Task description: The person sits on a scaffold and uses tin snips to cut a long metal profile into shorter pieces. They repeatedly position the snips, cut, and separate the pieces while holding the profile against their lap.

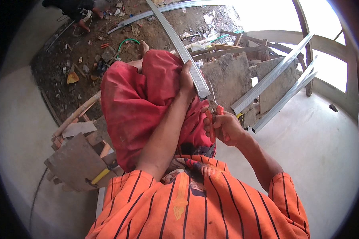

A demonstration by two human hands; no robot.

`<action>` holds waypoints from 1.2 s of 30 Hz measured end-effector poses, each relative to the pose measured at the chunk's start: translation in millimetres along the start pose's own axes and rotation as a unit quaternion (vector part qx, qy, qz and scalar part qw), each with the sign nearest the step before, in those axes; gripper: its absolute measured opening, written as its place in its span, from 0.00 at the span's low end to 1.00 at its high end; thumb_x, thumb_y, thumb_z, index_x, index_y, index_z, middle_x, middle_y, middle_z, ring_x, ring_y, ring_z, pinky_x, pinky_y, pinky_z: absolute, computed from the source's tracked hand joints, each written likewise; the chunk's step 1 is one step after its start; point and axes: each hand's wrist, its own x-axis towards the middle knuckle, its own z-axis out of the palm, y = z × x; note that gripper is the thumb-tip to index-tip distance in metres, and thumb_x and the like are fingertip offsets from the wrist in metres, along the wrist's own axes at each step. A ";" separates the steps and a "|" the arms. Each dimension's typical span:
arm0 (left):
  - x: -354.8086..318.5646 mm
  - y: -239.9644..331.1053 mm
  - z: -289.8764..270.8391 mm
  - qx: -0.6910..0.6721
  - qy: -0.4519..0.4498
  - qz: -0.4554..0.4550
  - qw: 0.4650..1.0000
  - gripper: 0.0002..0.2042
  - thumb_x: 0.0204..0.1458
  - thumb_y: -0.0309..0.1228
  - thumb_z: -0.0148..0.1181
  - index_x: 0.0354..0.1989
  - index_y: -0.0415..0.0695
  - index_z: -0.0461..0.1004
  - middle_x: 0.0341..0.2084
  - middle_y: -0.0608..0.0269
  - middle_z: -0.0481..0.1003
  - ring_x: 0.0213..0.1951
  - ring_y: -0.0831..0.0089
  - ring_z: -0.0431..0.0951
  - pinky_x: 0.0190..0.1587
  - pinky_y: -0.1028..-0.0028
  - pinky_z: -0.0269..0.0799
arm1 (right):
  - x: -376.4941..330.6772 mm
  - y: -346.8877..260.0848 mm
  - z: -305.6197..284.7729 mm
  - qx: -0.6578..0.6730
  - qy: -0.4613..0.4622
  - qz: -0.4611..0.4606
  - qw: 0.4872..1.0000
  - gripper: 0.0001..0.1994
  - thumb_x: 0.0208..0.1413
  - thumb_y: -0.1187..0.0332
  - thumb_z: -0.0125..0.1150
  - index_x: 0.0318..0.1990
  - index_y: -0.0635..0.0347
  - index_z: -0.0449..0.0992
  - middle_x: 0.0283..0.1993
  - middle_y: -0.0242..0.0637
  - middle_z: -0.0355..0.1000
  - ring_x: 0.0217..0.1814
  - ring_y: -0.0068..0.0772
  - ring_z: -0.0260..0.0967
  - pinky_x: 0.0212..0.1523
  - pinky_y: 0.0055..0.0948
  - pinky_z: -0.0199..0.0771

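Rubble-strewn ground lies beyond the metal channel (187, 55), gripped by the left hand (186, 81); right hand (223, 127) clasps red-handled snips (213, 119) at its end.

Daylight floods in from the upper right, blown out to white glare. The centre is sharp. Fisheye bending curves straight edges, and the rim is black.

The snips (212, 119) show only orange handles; the blades are hidden where they meet the near end of the metal channel (187, 55), so how far they bite cannot be told. The right hand (226, 128) covers most of those handles. The left hand (186, 79) shows its back only, its fingers hidden behind the channel. A person (76, 11) at the top edge is cut off.
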 end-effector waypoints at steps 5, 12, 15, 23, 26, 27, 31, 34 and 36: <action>1.5 0.4 -1.4 0.010 -0.006 0.010 1.000 0.16 0.54 0.49 0.47 0.33 0.47 0.64 0.17 0.63 0.66 0.16 0.70 0.69 0.20 0.68 0.69 | -7.2 -9.5 3.5 0.005 -0.014 0.010 1.000 0.30 0.37 0.78 0.45 0.56 0.60 0.62 0.41 0.41 0.67 0.41 0.38 0.69 0.47 0.42 0.70; 2.4 2.9 -5.8 0.001 -0.017 0.013 1.000 0.13 0.54 0.45 0.48 0.37 0.49 0.63 0.17 0.61 0.68 0.16 0.69 0.69 0.19 0.68 0.69 | 0.3 -13.8 -2.6 -0.019 -0.051 0.009 0.998 0.28 0.38 0.77 0.45 0.54 0.58 0.62 0.39 0.39 0.67 0.39 0.35 0.69 0.45 0.40 0.70; 0.2 1.5 -5.1 -0.007 -0.016 -0.002 1.000 0.13 0.55 0.45 0.47 0.36 0.48 0.64 0.17 0.62 0.68 0.16 0.69 0.70 0.20 0.68 0.70 | 3.6 -6.4 -6.3 -0.016 -0.054 -0.002 0.998 0.27 0.38 0.77 0.44 0.53 0.57 0.63 0.36 0.37 0.67 0.35 0.33 0.68 0.42 0.36 0.70; -3.6 5.2 1.4 -0.013 -0.022 0.023 0.999 0.18 0.52 0.50 0.49 0.30 0.45 0.65 0.17 0.63 0.66 0.16 0.70 0.68 0.19 0.68 0.69 | -7.0 -10.7 9.4 0.035 -0.076 0.013 0.996 0.19 0.49 0.75 0.43 0.52 0.60 0.63 0.33 0.35 0.66 0.33 0.35 0.68 0.38 0.37 0.72; 4.6 10.9 -1.4 -0.001 -0.047 0.028 0.998 0.19 0.55 0.50 0.46 0.35 0.45 0.66 0.19 0.63 0.67 0.19 0.69 0.69 0.22 0.68 0.69 | -29.2 -10.5 29.2 0.070 -0.082 0.021 0.994 0.21 0.51 0.73 0.43 0.55 0.58 0.61 0.36 0.35 0.67 0.36 0.35 0.69 0.41 0.37 0.72; 4.0 17.5 -0.7 0.010 -0.040 0.032 0.999 0.19 0.56 0.50 0.44 0.37 0.45 0.66 0.20 0.63 0.67 0.20 0.70 0.70 0.24 0.68 0.70 | -39.5 -7.9 34.5 0.074 -0.105 0.026 0.991 0.22 0.51 0.72 0.44 0.57 0.58 0.59 0.38 0.36 0.67 0.37 0.35 0.69 0.42 0.38 0.71; -22.5 49.6 29.7 0.066 0.005 0.075 0.995 0.19 0.58 0.50 0.41 0.39 0.46 0.66 0.23 0.63 0.68 0.24 0.71 0.71 0.29 0.68 0.71 | -81.7 21.9 36.2 -0.013 -0.158 -0.018 0.987 0.32 0.48 0.68 0.49 0.63 0.61 0.51 0.44 0.41 0.67 0.45 0.38 0.68 0.47 0.39 0.69; -26.3 77.7 25.1 0.102 -0.014 0.118 0.988 0.11 0.56 0.39 0.45 0.33 0.44 0.68 0.18 0.65 0.69 0.18 0.68 0.71 0.24 0.68 0.71 | -84.9 40.0 21.5 -0.127 -0.172 -0.089 0.973 0.37 0.44 0.65 0.50 0.65 0.64 0.48 0.47 0.45 0.67 0.48 0.39 0.68 0.49 0.38 0.68; -44.6 99.5 31.8 0.166 -0.035 0.111 0.979 0.08 0.56 0.34 0.47 0.31 0.43 0.69 0.16 0.66 0.70 0.17 0.71 0.73 0.23 0.70 0.72 | -77.2 49.2 1.7 -0.184 -0.151 -0.151 0.959 0.35 0.43 0.68 0.46 0.64 0.65 0.51 0.48 0.45 0.66 0.49 0.39 0.67 0.49 0.35 0.68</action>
